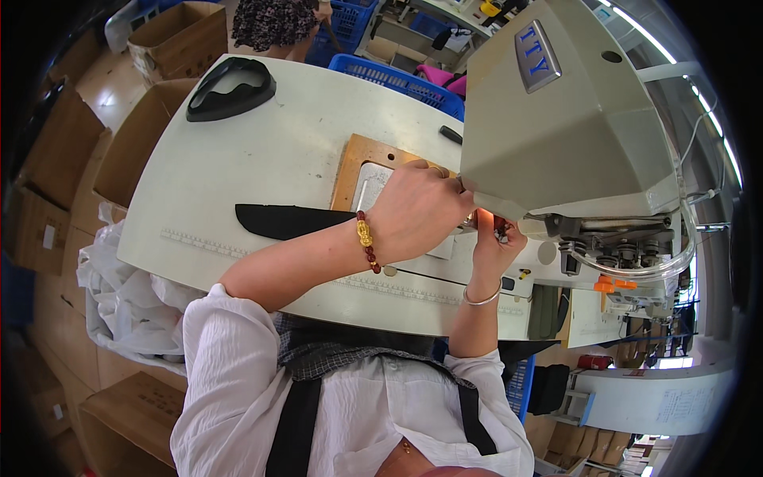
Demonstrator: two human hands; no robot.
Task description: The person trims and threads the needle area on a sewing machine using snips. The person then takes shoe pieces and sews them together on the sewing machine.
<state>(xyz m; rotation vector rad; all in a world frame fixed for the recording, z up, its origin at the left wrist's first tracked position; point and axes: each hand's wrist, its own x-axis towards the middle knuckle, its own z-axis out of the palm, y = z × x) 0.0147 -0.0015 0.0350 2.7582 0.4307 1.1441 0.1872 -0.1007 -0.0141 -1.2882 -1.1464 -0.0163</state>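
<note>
Beneath the head of the sewing machine (556,135), the left hand (421,211) and the right hand (494,248) are held close together, fingers (457,205) bent inward; whether anything is gripped cannot be told, since the tips are hidden. On the table (262,159), a black piece (282,222) is laid just beside the left forearm (302,270). Fingers could be pricked if the machine were started accidentally, or the piece dragged by the forearm

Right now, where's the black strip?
Head view, left of centre: the black strip lies on the white table, just beyond the left forearm, below and left of the wooden board.
</note>
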